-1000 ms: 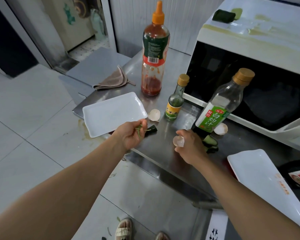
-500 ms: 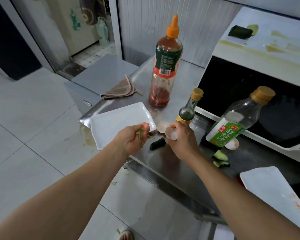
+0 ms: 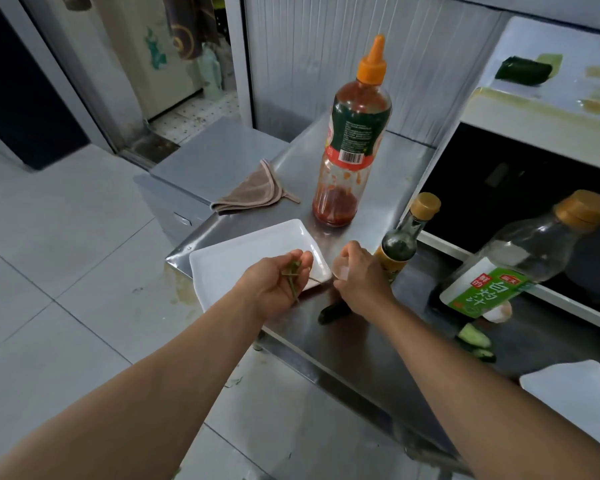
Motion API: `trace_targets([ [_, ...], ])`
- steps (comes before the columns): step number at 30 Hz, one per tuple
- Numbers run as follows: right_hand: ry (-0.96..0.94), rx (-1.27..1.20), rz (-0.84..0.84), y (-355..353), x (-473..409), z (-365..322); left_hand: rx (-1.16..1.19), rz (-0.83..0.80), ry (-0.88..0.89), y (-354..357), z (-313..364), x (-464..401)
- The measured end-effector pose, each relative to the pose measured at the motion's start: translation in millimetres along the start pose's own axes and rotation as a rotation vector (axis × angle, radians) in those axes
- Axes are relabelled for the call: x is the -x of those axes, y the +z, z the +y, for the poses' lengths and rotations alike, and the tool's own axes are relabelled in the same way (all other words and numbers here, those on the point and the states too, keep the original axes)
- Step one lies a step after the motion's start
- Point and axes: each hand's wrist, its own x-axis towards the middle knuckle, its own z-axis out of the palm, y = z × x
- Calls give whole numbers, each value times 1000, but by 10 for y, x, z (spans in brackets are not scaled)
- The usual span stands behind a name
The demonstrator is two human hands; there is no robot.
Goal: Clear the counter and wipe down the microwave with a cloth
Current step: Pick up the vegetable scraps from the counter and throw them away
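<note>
My left hand [image 3: 278,289] is shut on a few thin green vegetable scraps [image 3: 293,277], over the near corner of a white rectangular plate [image 3: 236,261]. My right hand [image 3: 361,278] is just right of the plate, closed on a pale eggshell [image 3: 342,270]. A dark cucumber piece [image 3: 333,311] lies on the steel counter [image 3: 378,344] under that wrist. The brown cloth [image 3: 253,192] lies folded at the counter's far left corner. On the right, the white microwave [image 3: 534,112] has a stained top with a dark green scrap [image 3: 522,71] on it.
A tall red sauce bottle [image 3: 352,140] stands behind the plate. A small dark bottle [image 3: 402,237] and a clear vinegar bottle [image 3: 520,265] stand before the microwave, with an eggshell [image 3: 499,311] and cucumber bits [image 3: 475,341] nearby. A second white plate [image 3: 575,393] is near right.
My right hand has carried the eggshell left, from near the vinegar bottle to the plate's right corner, covering the loose shell there. The left hand still holds the green scraps.
</note>
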Motion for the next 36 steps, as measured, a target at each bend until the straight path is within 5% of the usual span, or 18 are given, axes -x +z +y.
trace_targets([
  [20, -103, -67, 76, -356, 454, -37, -71, 6, -22, 205, -64, 215],
  [36, 174, -187, 295, -1051, 1294, 601, -295, -179, -104, 857, -732, 597],
])
